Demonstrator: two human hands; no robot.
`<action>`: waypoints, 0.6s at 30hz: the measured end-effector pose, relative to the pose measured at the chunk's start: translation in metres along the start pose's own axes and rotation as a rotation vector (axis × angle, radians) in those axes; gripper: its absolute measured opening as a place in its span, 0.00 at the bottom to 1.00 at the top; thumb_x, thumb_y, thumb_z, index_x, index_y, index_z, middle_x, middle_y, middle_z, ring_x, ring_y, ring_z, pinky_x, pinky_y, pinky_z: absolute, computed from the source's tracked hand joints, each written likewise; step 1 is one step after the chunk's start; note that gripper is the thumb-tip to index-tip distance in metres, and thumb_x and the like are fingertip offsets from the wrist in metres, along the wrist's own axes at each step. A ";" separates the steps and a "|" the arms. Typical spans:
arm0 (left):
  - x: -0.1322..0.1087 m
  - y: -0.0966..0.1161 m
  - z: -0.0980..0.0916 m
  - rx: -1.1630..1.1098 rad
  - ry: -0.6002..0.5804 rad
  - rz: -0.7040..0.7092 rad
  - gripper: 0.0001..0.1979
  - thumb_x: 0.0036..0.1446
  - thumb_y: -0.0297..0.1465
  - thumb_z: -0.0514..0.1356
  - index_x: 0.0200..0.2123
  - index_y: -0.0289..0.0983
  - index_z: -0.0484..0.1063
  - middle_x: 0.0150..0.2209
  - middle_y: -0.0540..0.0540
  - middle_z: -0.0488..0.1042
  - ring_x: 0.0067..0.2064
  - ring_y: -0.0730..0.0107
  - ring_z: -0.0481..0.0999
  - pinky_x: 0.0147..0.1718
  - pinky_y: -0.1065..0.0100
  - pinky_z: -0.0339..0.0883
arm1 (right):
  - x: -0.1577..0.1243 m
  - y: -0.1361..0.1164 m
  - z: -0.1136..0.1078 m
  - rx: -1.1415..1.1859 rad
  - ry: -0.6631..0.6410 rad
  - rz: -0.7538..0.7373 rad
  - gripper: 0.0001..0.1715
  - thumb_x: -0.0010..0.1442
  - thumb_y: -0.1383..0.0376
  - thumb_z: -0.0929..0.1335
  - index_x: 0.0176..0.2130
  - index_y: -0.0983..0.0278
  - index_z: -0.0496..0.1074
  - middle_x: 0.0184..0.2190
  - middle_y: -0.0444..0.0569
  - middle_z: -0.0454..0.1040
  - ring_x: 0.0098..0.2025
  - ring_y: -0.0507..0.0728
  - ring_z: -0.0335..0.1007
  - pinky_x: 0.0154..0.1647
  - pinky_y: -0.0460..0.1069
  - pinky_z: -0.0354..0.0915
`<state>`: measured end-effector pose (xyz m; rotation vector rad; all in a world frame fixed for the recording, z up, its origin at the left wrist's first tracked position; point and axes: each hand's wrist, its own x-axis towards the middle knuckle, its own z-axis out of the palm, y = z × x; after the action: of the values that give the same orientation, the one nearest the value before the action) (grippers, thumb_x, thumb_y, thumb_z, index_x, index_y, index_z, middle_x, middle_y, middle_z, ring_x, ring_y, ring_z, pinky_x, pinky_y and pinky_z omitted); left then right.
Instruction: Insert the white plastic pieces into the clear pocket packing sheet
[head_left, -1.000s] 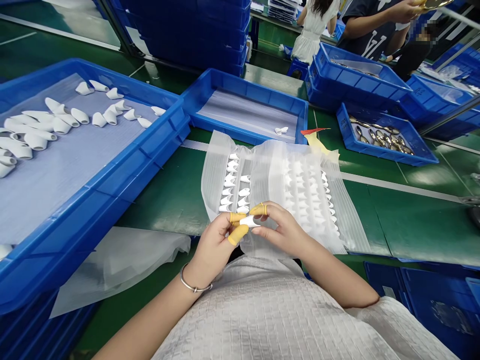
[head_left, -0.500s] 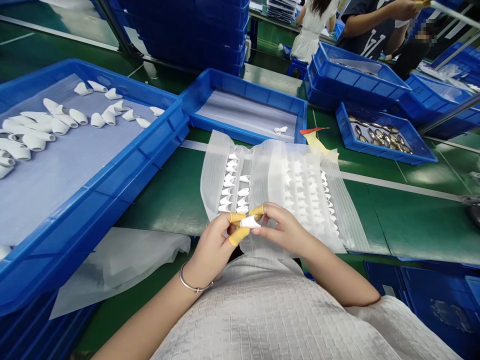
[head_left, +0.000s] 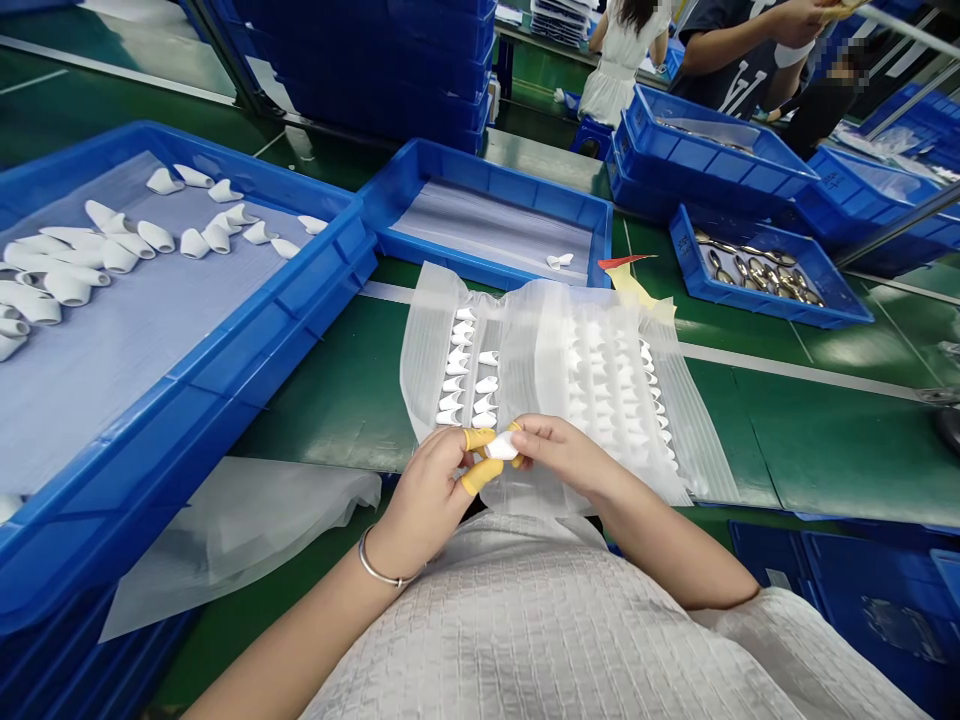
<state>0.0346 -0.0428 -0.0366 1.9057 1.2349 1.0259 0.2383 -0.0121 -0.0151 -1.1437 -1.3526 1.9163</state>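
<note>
A small white hollow piece (head_left: 500, 446), slanted at one end, is held between both hands in front of my body. My left hand (head_left: 442, 470) pinches its left end with thumb and finger in yellow finger cots. My right hand (head_left: 559, 450) grips the right end, its thumb on top and a yellow-tipped finger behind. Just beyond my hands lies a translucent plastic sheet (head_left: 517, 340) on the green table. Matching white pieces (head_left: 486, 385) stand in rows on its left part; more rows show faintly under the folded plastic at right.
At left a large blue tray (head_left: 247, 340) holds several loose white pieces (head_left: 67, 285). Behind the sheet, another blue tray (head_left: 487, 265) has a small white piece in it. Metal spoons (head_left: 772, 278) lie in a blue tray at right. Other people (head_left: 750, 50) are at the back.
My right thumb and fingers have closed further over the white piece's right end, and the piece has turned slightly. The sheet and trays stay put.
</note>
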 end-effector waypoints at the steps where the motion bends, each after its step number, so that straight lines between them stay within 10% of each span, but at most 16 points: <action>1: 0.000 0.000 0.000 -0.015 -0.002 -0.043 0.10 0.64 0.38 0.62 0.40 0.38 0.74 0.31 0.51 0.73 0.32 0.68 0.72 0.32 0.67 0.66 | -0.001 -0.002 0.000 -0.010 -0.001 -0.029 0.25 0.56 0.44 0.73 0.32 0.64 0.72 0.28 0.44 0.70 0.31 0.52 0.65 0.36 0.49 0.63; 9: 0.001 0.004 -0.002 -0.158 -0.040 -0.215 0.08 0.60 0.37 0.64 0.36 0.38 0.74 0.27 0.53 0.71 0.28 0.71 0.70 0.29 0.69 0.64 | -0.012 -0.010 -0.004 -0.468 0.090 -0.318 0.17 0.58 0.53 0.76 0.40 0.61 0.74 0.34 0.45 0.71 0.34 0.54 0.66 0.37 0.50 0.65; 18: 0.000 0.004 -0.001 -0.079 0.026 -0.072 0.05 0.61 0.33 0.64 0.40 0.39 0.75 0.30 0.52 0.72 0.31 0.70 0.72 0.32 0.68 0.67 | -0.013 -0.001 -0.004 -0.876 0.169 -0.650 0.15 0.67 0.53 0.69 0.43 0.63 0.72 0.37 0.52 0.73 0.41 0.60 0.67 0.43 0.55 0.66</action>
<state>0.0356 -0.0442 -0.0328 1.7804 1.2494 1.0492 0.2482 -0.0204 -0.0104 -0.9836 -2.1962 0.7409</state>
